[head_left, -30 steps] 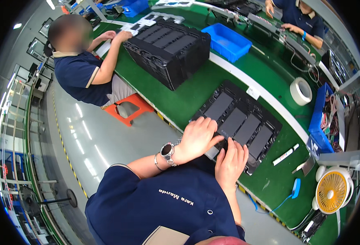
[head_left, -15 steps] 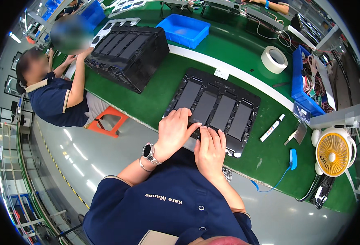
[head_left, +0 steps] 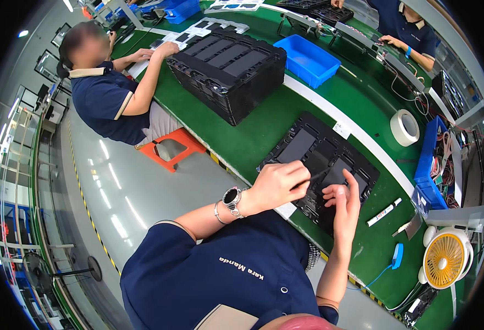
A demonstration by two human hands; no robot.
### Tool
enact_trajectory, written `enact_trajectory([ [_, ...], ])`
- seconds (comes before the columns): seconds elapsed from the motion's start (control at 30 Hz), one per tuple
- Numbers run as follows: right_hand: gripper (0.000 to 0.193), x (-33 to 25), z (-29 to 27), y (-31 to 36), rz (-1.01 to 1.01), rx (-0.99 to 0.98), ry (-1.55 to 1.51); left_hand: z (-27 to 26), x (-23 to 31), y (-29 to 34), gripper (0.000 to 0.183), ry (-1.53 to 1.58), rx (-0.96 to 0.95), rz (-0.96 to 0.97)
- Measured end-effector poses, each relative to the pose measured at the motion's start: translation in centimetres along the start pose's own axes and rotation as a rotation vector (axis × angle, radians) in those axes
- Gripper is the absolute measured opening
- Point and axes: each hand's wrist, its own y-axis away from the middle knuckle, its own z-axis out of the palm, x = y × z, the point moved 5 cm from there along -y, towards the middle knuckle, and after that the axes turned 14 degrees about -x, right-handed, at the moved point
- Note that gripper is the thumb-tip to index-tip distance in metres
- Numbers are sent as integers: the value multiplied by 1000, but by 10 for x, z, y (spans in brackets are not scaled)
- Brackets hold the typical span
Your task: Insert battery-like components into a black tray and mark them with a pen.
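Observation:
A black moulded tray [head_left: 313, 122] lies on the green bench in front of me, with dark flat rectangular panels [head_left: 298, 144] set in its slots. My left hand [head_left: 283, 184], with a watch on its wrist, is closed in a pinch over the tray's near left part. Between its fingertips is a thin dark panel [head_left: 320, 175], seen nearly edge-on and tilted; the hand hides part of it. My right hand [head_left: 343, 206] hovers over the near right part of the tray, fingers apart and bent, the index finger stretched out, with nothing visible in it.
Left of the tray stands a stack of black trays [head_left: 236, 88], near a seated co-worker [head_left: 104, 93]. A blue bin [head_left: 310, 60] is behind. To the right are a tape roll [head_left: 404, 127], a white marker [head_left: 383, 212], a bin of wires [head_left: 433, 165] and a small fan [head_left: 445, 261].
Both hands have come up from the tray's near edge. My left hand now pinches a panel lifted from a slot, and my right hand has opened. The whole view has shifted.

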Motion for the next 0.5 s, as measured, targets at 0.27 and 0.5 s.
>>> enact_trajectory([
  [0.27,33,15,0,-11,244,-13,-348,-8,26,2,13,-195,17,531],
  [0.5,23,6,-22,-36,188,17,-248,-1,13,6,23,-86,-56,438],
])
